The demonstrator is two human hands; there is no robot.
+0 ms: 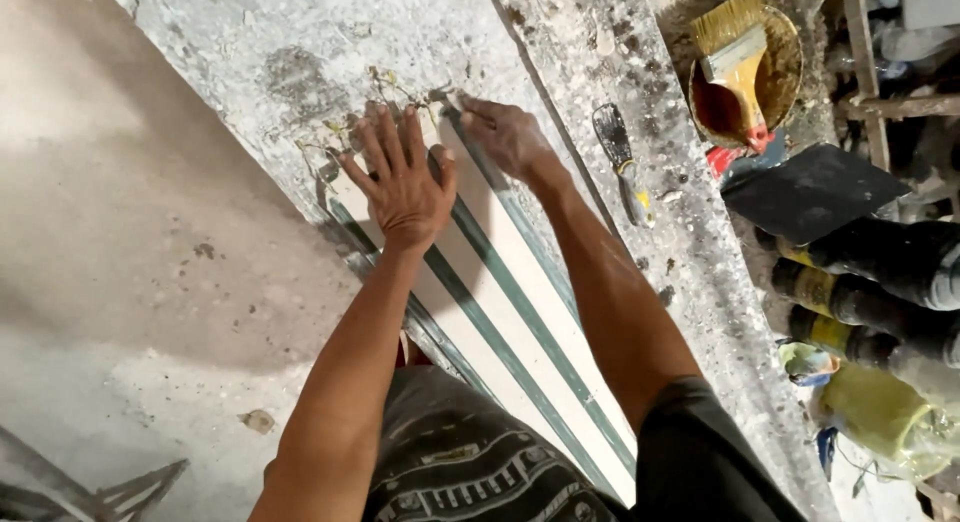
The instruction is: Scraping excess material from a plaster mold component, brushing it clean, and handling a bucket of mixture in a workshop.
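While my left hand lies spread flat on the white green-striped strip, my right hand pinches its far end on the table.

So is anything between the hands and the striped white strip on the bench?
Nothing visible. The left hand lies flat on the striped strip, and the right hand presses its far end. The putty knife lies off to the side.

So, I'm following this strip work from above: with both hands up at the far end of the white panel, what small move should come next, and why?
Probably press the right hand down along the green strip toward the body. Its fingertips pinch the strip's far end, the flat left hand pins the white panel, and the rest of the strip runs back untouched. The putty knife lies unused beside them.
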